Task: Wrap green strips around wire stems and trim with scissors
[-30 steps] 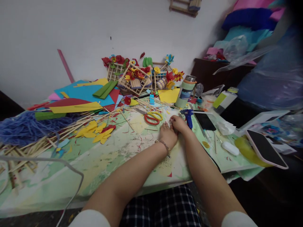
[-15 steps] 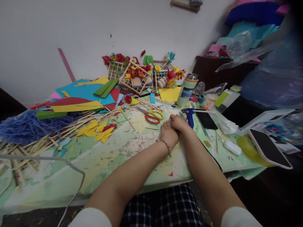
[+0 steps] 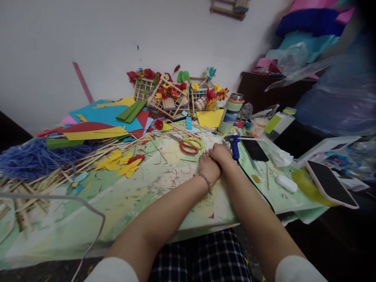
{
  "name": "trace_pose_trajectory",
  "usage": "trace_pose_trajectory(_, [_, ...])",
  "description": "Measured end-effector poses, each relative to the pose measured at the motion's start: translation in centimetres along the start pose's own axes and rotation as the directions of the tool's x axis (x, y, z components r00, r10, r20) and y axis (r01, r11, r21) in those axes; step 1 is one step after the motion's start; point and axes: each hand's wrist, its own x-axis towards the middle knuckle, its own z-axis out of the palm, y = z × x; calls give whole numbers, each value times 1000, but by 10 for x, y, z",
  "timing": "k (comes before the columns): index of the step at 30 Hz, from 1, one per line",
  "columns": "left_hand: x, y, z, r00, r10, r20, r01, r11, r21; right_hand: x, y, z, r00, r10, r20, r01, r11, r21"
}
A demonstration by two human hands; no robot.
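My left hand (image 3: 208, 167) and my right hand (image 3: 221, 153) rest together on the green patterned table cover (image 3: 141, 196), fingers curled and pressed against each other. What they hold between them is hidden. A beaded bracelet (image 3: 204, 181) circles my left wrist. Red-and-yellow scissors (image 3: 190, 145) lie just beyond my left hand. A blue glue gun (image 3: 234, 144) stands right beside my right hand.
Wooden sticks (image 3: 58, 176), yellow paper petals (image 3: 119, 162) and blue yarn (image 3: 32, 156) litter the left. Coloured paper sheets (image 3: 102, 117) and stick frames with paper flowers (image 3: 173, 94) sit at the back. A green tumbler (image 3: 231, 113), a dark phone (image 3: 255, 149) and a tablet (image 3: 330, 184) lie right.
My hands have stayed together in nearly the same spot; the right hand has closed a little more over the left. The view shifted slightly.
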Motion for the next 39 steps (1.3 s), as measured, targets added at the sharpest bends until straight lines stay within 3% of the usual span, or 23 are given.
trace_pose_trajectory(7, [0, -1, 1, 1000, 10, -3, -10, 1000, -22, -1, -10, 1, 999, -25, 29, 26, 998, -49])
trace_pose_trajectory(26, [3, -5, -2, 997, 78, 18, -76, 994, -80, 9, -24, -4, 991, 128, 39, -127, 992, -17])
trace_pose_trajectory(34, [0, -6, 2, 999, 38, -27, -40, 996, -75, -10, -14, -2, 991, 81, -106, -74, 995, 68])
trace_pose_trajectory(39, [-2, -4, 3, 996, 30, -89, -35, 998, -55, -37, 14, -35, 980, 34, -194, -11, 993, 120])
